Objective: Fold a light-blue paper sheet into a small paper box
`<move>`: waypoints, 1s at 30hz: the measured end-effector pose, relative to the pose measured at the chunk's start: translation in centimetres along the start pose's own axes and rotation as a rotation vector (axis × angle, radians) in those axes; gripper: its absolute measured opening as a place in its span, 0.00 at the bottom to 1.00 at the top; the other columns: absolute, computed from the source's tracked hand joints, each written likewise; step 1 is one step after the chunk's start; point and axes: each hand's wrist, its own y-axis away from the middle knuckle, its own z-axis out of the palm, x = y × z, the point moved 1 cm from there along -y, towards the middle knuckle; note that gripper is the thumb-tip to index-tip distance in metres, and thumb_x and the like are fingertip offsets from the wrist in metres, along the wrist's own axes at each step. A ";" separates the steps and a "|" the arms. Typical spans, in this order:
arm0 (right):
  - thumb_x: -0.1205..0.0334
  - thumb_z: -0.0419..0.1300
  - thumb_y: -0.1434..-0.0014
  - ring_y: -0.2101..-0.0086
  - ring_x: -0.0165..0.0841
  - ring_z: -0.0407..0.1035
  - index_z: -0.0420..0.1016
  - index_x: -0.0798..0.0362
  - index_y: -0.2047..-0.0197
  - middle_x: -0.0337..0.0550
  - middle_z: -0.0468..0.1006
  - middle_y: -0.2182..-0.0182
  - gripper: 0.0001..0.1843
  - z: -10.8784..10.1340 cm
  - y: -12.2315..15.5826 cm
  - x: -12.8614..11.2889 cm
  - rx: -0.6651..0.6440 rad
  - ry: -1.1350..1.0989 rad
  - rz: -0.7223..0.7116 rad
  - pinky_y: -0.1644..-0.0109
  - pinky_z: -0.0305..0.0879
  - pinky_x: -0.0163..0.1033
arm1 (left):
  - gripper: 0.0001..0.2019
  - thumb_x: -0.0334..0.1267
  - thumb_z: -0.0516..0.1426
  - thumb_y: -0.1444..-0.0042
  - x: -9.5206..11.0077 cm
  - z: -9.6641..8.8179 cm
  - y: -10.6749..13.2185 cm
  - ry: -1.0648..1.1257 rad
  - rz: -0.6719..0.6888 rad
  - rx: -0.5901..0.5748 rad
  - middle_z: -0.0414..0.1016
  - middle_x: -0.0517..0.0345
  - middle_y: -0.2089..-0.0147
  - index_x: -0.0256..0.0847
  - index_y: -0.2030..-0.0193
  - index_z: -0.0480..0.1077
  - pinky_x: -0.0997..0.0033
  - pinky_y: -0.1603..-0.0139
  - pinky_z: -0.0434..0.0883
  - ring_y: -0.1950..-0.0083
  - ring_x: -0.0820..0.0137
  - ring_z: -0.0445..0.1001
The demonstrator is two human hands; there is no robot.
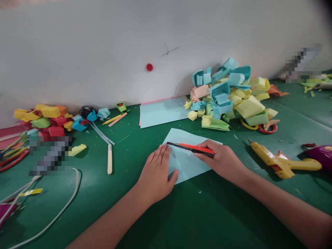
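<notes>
A light blue sheet of paper [190,166] lies on the green tabletop in front of me, its far left corner slightly raised. My left hand [159,173] rests flat over the paper's left part, fingers stretched out and thumb apart. In my right hand [220,155] is a red and black box cutter [197,148], gripped near its rear end. The cutter lies slanted above the sheet, its black tip close to my left fingertips. Whether the blade touches the paper I cannot tell.
Folded paper pieces [223,93] heap up at the back right, with more colourful ones [52,117] at the back left. More blue paper [163,112] lies against the white wall [103,52]. A yellow glue gun [282,160] is on the right, a white cable [75,193] on the left.
</notes>
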 end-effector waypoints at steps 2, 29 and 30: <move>0.45 0.60 0.39 0.69 0.38 0.74 0.75 0.46 0.58 0.40 0.84 0.64 0.15 0.0 0.1 0.1 -0.003 0.018 -0.009 0.67 0.65 0.39 | 0.36 0.50 0.46 0.32 0.1 -0.1 0.0 -0.004 0.000 -0.004 0.43 0.40 0.22 0.29 0.24 0.46 0.47 0.24 0.49 0.21 0.52 0.42; 0.46 0.60 0.38 0.70 0.36 0.74 0.75 0.46 0.58 0.38 0.83 0.66 0.14 -0.5 0.9 0.5 0.038 0.097 -0.031 0.69 0.65 0.38 | 0.34 0.51 0.44 0.30 -0.2 0.5 0.1 -0.081 0.034 0.002 0.38 0.45 0.21 0.35 0.23 0.46 0.47 0.25 0.49 0.21 0.54 0.39; 0.45 0.60 0.38 0.71 0.36 0.74 0.75 0.46 0.58 0.38 0.83 0.66 0.14 -0.5 0.9 0.6 0.038 0.098 -0.030 0.69 0.64 0.37 | 0.34 0.52 0.43 0.30 -0.2 0.5 0.1 -0.083 0.031 -0.003 0.38 0.45 0.21 0.35 0.23 0.45 0.47 0.25 0.49 0.21 0.54 0.38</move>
